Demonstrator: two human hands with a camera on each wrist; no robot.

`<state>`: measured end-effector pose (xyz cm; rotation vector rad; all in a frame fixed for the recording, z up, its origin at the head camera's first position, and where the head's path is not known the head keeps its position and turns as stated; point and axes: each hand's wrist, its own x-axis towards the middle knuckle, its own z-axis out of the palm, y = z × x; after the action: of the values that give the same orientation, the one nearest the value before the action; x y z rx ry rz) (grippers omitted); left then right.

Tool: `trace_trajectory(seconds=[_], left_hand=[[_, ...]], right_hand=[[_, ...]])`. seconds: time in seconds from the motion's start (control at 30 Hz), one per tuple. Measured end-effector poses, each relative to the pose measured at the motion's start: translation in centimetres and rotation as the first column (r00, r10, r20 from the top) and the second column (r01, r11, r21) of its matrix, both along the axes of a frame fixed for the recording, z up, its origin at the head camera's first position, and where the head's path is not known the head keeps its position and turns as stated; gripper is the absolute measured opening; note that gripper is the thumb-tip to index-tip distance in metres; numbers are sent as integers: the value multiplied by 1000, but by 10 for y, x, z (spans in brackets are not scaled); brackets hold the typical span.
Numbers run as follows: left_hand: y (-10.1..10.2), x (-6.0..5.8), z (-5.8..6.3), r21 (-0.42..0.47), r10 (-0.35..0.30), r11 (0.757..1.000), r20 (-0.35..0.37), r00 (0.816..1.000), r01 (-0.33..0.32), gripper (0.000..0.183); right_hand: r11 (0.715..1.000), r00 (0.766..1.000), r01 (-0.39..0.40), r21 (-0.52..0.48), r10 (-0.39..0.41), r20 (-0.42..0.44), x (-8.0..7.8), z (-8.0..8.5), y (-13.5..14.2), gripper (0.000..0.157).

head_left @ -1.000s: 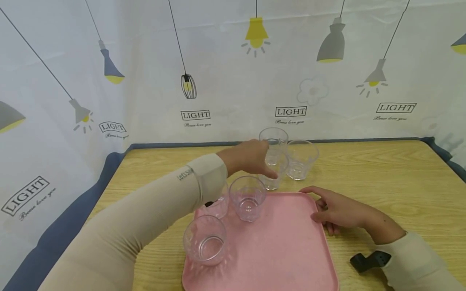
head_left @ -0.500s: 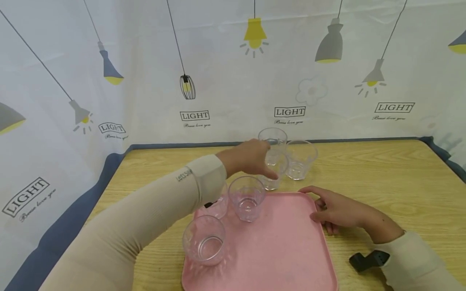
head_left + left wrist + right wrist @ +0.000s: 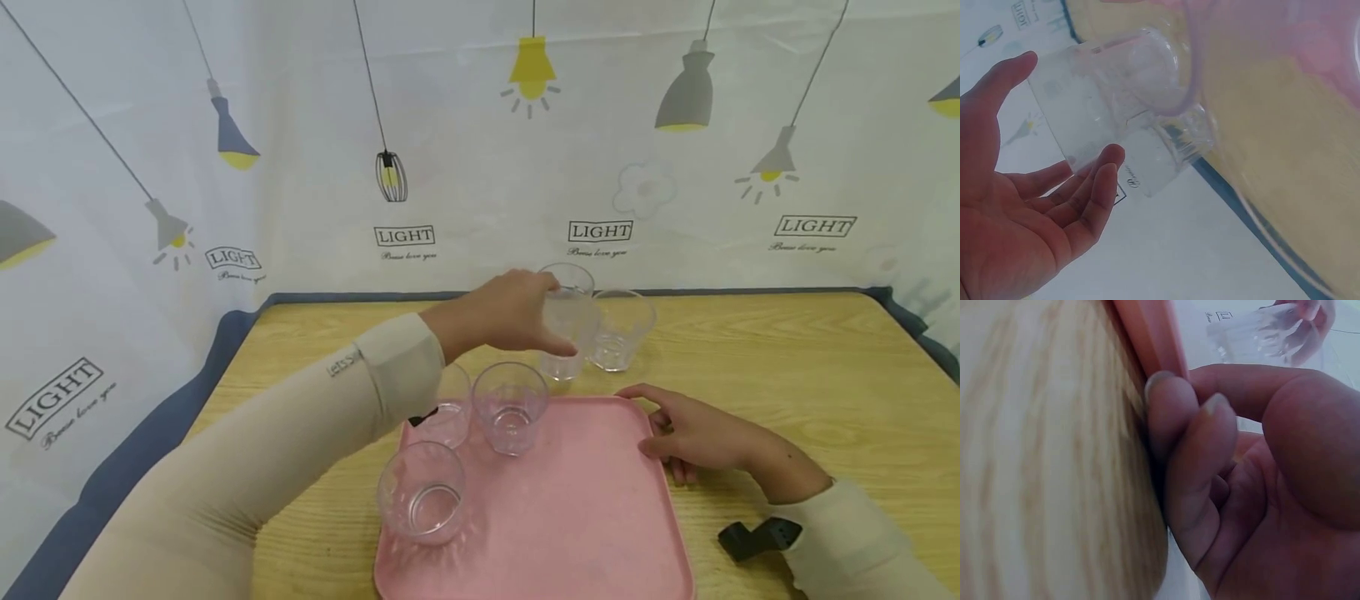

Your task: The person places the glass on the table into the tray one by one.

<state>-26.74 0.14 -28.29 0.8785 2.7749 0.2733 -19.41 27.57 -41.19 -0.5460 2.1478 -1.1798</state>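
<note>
Head view: left fingers (image 3: pixel 543 282) grip a clear, colourless cup (image 3: pixel 572 323), right fingers (image 3: pixel 648 391) a pink tray (image 3: pixel 577 500).

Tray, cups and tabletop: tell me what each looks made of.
Tray: probably plastic, matte, evenly pink with a raised rim. Cups: clear plastic or glass, glossy; see-through with bright highlights, can't tell which. Tabletop: wood or wood-look laminate, satin, with streaked yellowish grain.

Glossy see-thru cups (image 3: pixel 512 408), matt tray (image 3: pixel 585 508), wood-grain tbl (image 3: pixel 765 358)
</note>
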Motion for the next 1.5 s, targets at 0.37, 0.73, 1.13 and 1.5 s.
trace_trajectory(seconds=[0.37, 0.73, 1.13, 1.5], left_hand=[[-12, 20, 18, 85, -16, 996, -4, 1000, 17, 89], [-19, 42, 40, 151, -38, 988, 7, 999, 36, 91], [-31, 68, 57, 222, -80, 972, 7, 997, 76, 89], [-36, 99, 58, 232, -143, 964, 24, 989, 134, 90]], right_hand=[[1000, 1000, 0, -12, 0, -1, 0, -1, -1, 70], [1000, 1000, -10, -14, 10, 3, 0, -1, -1, 68], [1000, 1000, -2, -21, 2, 9, 0, -1, 0, 69], [1000, 1000, -8, -6, 8, -5, 2, 3, -1, 70]])
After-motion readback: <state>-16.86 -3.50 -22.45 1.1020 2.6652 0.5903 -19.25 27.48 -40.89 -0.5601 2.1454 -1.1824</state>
